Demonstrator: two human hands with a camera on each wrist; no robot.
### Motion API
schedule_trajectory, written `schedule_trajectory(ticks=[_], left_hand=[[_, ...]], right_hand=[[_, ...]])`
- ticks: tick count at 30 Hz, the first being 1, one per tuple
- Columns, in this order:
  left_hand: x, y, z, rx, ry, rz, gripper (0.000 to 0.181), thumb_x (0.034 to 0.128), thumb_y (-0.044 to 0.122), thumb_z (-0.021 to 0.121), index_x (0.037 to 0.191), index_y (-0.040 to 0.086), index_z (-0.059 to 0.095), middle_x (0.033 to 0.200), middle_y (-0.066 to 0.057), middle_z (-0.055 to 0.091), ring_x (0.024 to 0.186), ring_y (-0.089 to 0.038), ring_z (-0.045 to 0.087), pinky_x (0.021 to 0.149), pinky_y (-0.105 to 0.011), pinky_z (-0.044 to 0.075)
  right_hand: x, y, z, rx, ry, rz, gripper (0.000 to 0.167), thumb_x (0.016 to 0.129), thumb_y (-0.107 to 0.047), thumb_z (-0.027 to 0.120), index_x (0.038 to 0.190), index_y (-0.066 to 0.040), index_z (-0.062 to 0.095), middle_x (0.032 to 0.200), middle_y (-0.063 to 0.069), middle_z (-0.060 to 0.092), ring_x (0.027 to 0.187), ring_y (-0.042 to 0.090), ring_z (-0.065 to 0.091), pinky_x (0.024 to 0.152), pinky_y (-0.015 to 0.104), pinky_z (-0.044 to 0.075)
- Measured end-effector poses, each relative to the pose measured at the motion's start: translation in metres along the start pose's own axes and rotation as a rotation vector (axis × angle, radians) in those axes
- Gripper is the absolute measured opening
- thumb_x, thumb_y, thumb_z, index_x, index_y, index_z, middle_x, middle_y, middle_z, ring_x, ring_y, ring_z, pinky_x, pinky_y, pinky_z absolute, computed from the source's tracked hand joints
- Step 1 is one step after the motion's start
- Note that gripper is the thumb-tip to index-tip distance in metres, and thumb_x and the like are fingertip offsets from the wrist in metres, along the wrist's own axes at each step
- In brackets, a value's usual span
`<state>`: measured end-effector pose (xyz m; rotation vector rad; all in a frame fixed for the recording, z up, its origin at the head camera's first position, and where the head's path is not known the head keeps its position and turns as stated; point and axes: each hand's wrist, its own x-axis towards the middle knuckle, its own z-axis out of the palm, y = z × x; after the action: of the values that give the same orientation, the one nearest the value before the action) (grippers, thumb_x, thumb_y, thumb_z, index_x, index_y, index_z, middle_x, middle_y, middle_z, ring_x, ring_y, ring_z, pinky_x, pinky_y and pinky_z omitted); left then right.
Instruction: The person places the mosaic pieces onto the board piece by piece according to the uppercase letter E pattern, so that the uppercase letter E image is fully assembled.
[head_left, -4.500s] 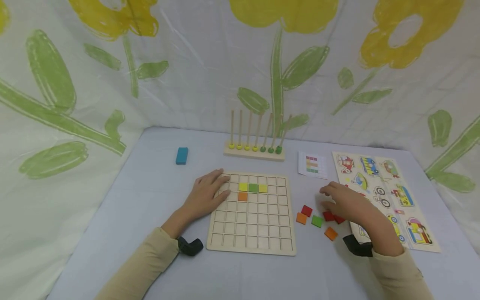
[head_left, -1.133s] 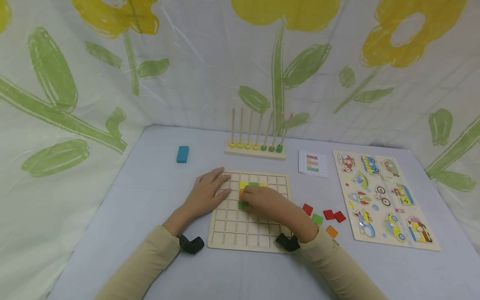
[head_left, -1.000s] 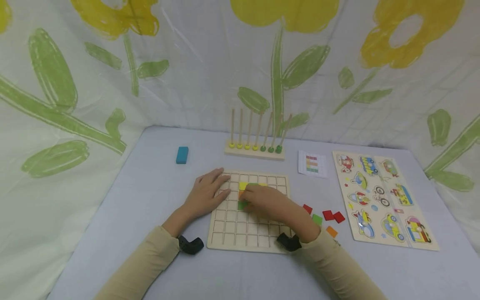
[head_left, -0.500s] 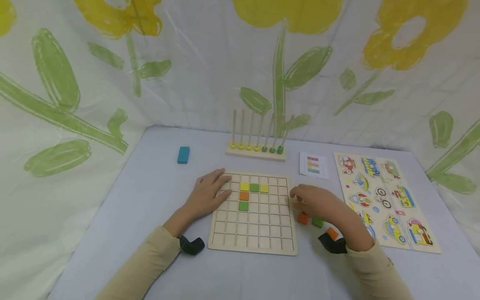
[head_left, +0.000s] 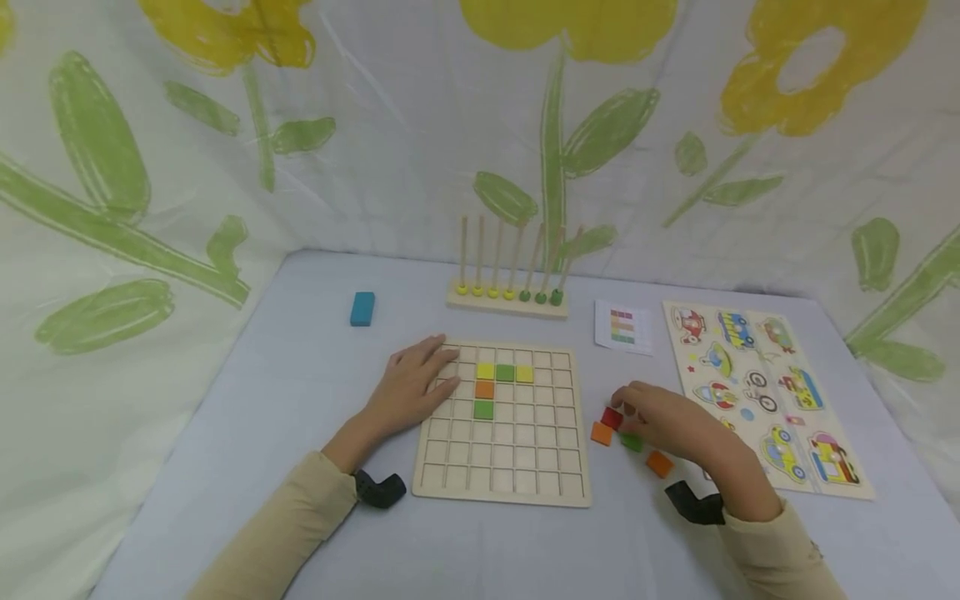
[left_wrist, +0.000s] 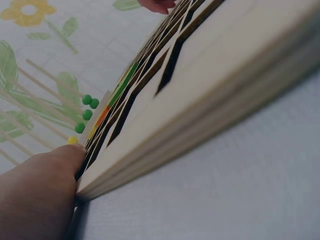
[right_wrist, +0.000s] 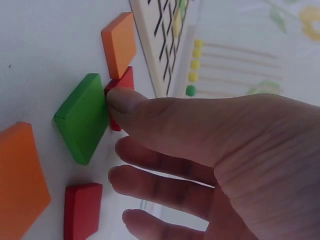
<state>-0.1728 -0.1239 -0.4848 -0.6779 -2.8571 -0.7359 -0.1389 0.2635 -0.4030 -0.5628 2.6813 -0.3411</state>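
Note:
My left hand point(head_left: 408, 385) rests spread on the left edge of the wooden grid board point(head_left: 502, 500); the left wrist view shows its thumb point(left_wrist: 67, 155) at the board's edge. Two yellow tiles, two green and one orange point(head_left: 484, 389) lie in the grid. My right hand point(head_left: 671, 417) is over the loose tiles right of the board, fingers bent and apart from the thumb. In the right wrist view, its thumb is at a red tile point(right_wrist: 127, 77), beside a green tile point(right_wrist: 84, 117); whether it touches is unclear. Orange tiles point(head_left: 602, 433) lie nearby.
Behind the board stands a peg rack point(head_left: 510, 307) with yellow and green beads. A blue block point(head_left: 362, 308) lies at the back left. A printed card point(head_left: 624, 327) and a picture puzzle board point(head_left: 787, 433) are at the right.
The right hand has placed a green tile in the grid below the orange one, let it go, and moved back right to the loose tiles. The left hand has stayed on the board.

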Motion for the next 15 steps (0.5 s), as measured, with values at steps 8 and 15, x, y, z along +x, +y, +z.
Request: schedule_trajectory(ticks=[8,15], left_hand=[[-0.0003,0.0009,0.0008,-0.007,-0.003,-0.008,0.05,0.0975,0.047,0.047,0.14,0.02,0.049,0.153,-0.007,0.035,0.141,-0.025,0.03,0.11,-0.052,0.023],[-0.0008,0.0009,-0.0006,-0.002,-0.011,-0.014,0.051,0.0978,0.048,0.045,0.141,0.02,0.048,0.153,-0.006,0.034,0.142,-0.025,0.029,0.111,-0.051,0.023]], right_hand=[[0.0042,0.002,0.0041,-0.028,0.035,-0.002,0.024,0.09,-0.02,0.067,0.113,-0.013,0.064,0.098,-0.007,0.058,0.084,0.009,0.053,0.076,0.031,0.05],[0.0088,-0.0041,0.0076,-0.044,0.059,-0.021,0.026,0.089,-0.019,0.069,0.114,-0.013,0.065,0.102,-0.006,0.059,0.086,0.011,0.053,0.08,0.033,0.05]])
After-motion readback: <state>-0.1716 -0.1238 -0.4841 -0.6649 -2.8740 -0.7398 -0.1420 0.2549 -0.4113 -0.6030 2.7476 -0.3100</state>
